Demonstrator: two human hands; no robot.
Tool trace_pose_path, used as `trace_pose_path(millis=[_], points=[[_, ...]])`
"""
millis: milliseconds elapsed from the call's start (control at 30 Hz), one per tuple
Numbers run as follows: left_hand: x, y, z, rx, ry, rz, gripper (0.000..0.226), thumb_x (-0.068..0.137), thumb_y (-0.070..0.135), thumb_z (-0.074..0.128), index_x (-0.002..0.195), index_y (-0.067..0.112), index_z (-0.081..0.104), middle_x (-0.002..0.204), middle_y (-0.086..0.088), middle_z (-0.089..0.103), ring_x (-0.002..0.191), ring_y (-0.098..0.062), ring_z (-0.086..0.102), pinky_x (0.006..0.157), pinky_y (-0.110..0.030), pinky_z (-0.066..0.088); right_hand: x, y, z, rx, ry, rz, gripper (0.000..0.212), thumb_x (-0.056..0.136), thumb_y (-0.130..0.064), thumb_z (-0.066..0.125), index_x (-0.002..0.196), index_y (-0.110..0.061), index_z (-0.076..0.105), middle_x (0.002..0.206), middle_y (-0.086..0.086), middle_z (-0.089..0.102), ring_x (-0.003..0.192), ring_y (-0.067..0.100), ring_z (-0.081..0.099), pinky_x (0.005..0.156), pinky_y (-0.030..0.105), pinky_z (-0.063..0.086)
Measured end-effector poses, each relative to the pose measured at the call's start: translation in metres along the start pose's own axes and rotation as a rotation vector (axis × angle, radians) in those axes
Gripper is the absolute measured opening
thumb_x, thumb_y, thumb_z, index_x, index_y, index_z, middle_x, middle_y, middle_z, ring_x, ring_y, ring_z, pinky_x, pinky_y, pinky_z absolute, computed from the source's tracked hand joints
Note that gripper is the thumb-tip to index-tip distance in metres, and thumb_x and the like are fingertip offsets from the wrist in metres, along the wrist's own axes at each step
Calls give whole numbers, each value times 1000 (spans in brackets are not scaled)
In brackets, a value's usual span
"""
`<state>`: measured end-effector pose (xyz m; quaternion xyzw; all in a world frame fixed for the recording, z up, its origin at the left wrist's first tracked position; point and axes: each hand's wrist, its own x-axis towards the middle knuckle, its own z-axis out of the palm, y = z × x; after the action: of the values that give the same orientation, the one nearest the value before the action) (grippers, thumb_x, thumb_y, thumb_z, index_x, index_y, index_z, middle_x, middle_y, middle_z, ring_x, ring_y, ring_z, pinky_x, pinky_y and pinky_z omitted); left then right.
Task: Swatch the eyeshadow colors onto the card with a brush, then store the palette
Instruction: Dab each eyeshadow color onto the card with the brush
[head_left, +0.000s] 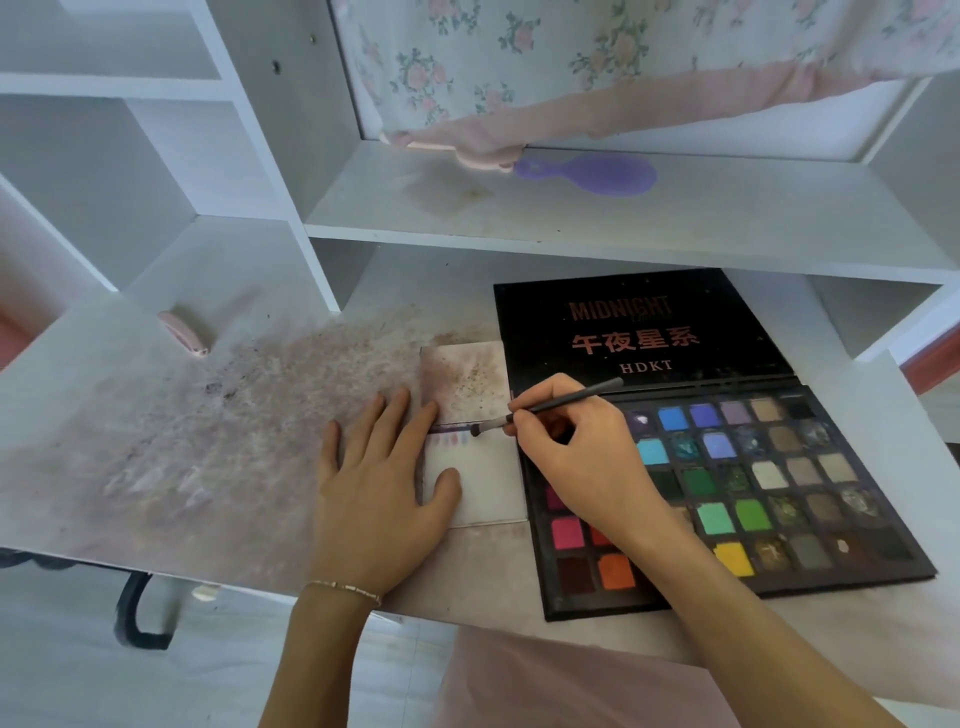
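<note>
While my right hand (576, 457) pinches the brush (545, 408) near its ferrule, pencil-fashion, the dark tip sits on the card (483, 483) at the end of a short row of faint swatches along the upper edge. My left hand (382, 467) lies flat with fingers straight, thumb on the card and the other fingers on the tabletop (156, 441) beside it, pinning the card in place. The card touches the left edge of the open palette (727, 493), whose pans run from blues and greens to reds, a yellow and neutrals.

Handling, as I judge it: the card is thin and light and will slide unless held down. The brush is slim and stiff; a grip close to the bristles gives control. The palette is flat and rigid, but its pressed powders look crumbly, so close the lid first and lift it level by both long edges.

The lid reads "MIDNIGHT", then 午夜星系, then "HDKT".
</note>
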<state>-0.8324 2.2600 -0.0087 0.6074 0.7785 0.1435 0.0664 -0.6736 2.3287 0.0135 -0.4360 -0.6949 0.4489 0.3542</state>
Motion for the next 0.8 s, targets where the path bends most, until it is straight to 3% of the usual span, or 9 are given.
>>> trace_pose_path(millis=[267, 567, 800], points=[[0, 1, 1, 10, 4, -1, 83, 66, 60, 5, 143, 35, 24, 155, 9, 15, 143, -9, 4, 115, -39, -7, -1, 1, 2, -61, 2, -10, 14, 85, -16, 56, 81, -29, 56, 76, 5, 67, 73, 17, 62, 66, 29, 51], [0, 1, 1, -1, 10, -4, 82, 66, 59, 7, 142, 34, 27, 154, 8, 16, 143, -9, 6, 115, -40, -6, 0, 1, 1, -104, -24, 18, 8, 84, -15, 57, 83, -23, 58, 78, -1, 66, 74, 10, 61, 67, 25, 51], [0, 1, 1, 1, 9, -3, 82, 66, 60, 7, 142, 34, 28, 154, 8, 17, 143, -10, 7, 115, -40, -6, 1, 0, 2, -118, -25, -15, 21, 85, -14, 57, 79, -34, 52, 78, -4, 65, 77, 6, 59, 70, 19, 50]])
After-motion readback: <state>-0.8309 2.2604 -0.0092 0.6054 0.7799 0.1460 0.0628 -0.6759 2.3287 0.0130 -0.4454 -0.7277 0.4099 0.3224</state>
